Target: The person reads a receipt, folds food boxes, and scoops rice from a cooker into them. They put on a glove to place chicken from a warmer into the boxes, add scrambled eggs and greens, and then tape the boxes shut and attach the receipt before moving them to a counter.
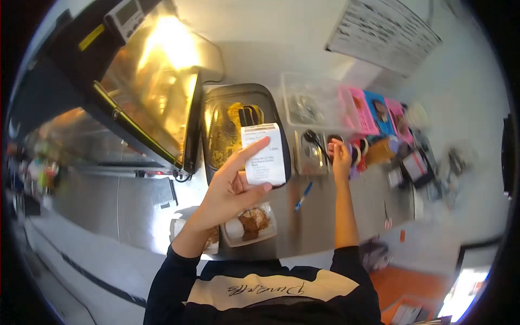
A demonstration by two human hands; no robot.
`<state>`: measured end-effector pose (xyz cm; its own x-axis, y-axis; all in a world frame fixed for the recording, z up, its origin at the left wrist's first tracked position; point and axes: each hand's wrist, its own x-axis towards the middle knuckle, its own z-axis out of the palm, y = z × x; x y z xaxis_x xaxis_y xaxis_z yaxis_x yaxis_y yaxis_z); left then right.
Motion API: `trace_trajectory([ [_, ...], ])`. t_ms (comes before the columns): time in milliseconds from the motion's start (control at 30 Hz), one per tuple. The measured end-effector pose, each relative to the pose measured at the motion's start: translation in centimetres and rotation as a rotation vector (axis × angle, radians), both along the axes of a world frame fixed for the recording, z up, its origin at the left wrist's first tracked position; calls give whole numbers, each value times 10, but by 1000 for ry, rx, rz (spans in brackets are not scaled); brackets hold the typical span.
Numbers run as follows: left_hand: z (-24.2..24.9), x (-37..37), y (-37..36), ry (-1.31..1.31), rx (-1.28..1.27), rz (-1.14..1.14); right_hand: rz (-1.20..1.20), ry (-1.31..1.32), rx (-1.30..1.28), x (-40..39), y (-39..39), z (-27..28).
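Above two food trays (250, 225) — left hand (230, 189) pinches one receipt (264, 154); right hand (340, 157) half-curled.

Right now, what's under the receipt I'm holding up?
The receipt, pinched in the left hand, covers part of a dark tray of yellowish food. What lies directly beneath it is hidden.

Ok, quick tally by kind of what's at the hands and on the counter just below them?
Printed receipt, in the left hand: 1
Blue pen: 1
Open food boxes: 2
Lidded food tray: 1
Total: 5
The right hand reaches toward the utensil bins.
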<state>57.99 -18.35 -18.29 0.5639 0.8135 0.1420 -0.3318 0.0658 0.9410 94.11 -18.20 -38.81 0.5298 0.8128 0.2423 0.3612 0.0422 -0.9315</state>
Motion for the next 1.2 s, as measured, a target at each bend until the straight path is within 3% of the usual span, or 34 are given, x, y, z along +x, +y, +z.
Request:
trace_trajectory([
  [133,15,28,1,61,-2,157,75,-297,96,63,138,-22],
  [300,18,53,2,145,25,319,308,-660,-140,138,280,-111],
  [400,15,62,4,167,36,417,415,-977,-524,145,300,-130],
  [467,13,65,5,181,63,465,618,-1186,-907,144,306,-132],
  [567,8,67,4,213,56,497,433,-1098,-1028,100,282,-82],
  [633,5,73,6,226,39,515,347,-1083,-922,109,300,-130],
  [733,0,80,7,199,1,532,237,-963,-920,102,295,-142],
  [800,-2,81,4,188,10,530,340,-981,-806,104,290,-138],
  [867,0,79,1,210,53,520,619,-1105,-523,131,302,-166],
  [1000,6,70,-11,223,82,508,315,-807,-357,142,290,-147],
  [1200,10,47,-33,193,50,535,-55,-631,-97,155,255,-48],
])
